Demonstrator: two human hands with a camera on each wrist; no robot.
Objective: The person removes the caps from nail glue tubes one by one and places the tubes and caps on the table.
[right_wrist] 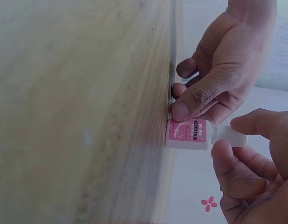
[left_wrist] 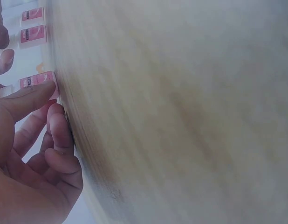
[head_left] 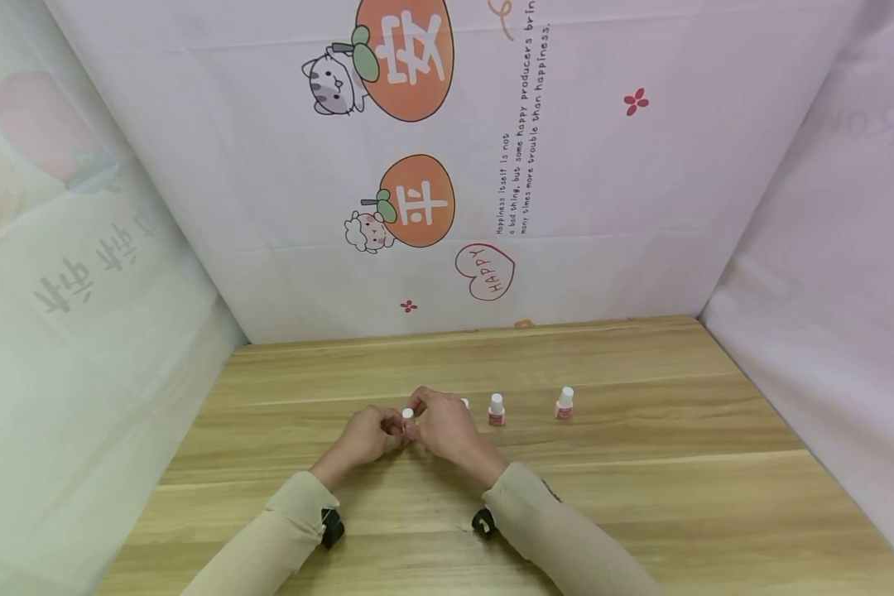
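In the head view, a small pink-labelled bottle stands about upright between the two hands, its long axis rising from the bench and its white cap uppermost. The left hand comes in from the bottle's left and the right hand from its right; both reach it, so neither is clearly nearer. A partly hidden bottle shows just beyond the right hand; farther to the right of the gripped bottle stand a middle bottle and, well apart, an end bottle. In the left wrist view, turned on its side, the left thumb lies across the bottle's label and the fingers pinch the lower body, the remaining ones curled beside it close to the bench. In the right wrist view, also sideways, the split is plainest: the left thumb presses the body near the base, while the right thumb and forefinger grasp the cap from opposite sides, the other right fingers bent inward. The base sits at the bench surface; whether it bears any weight there, I cannot tell.
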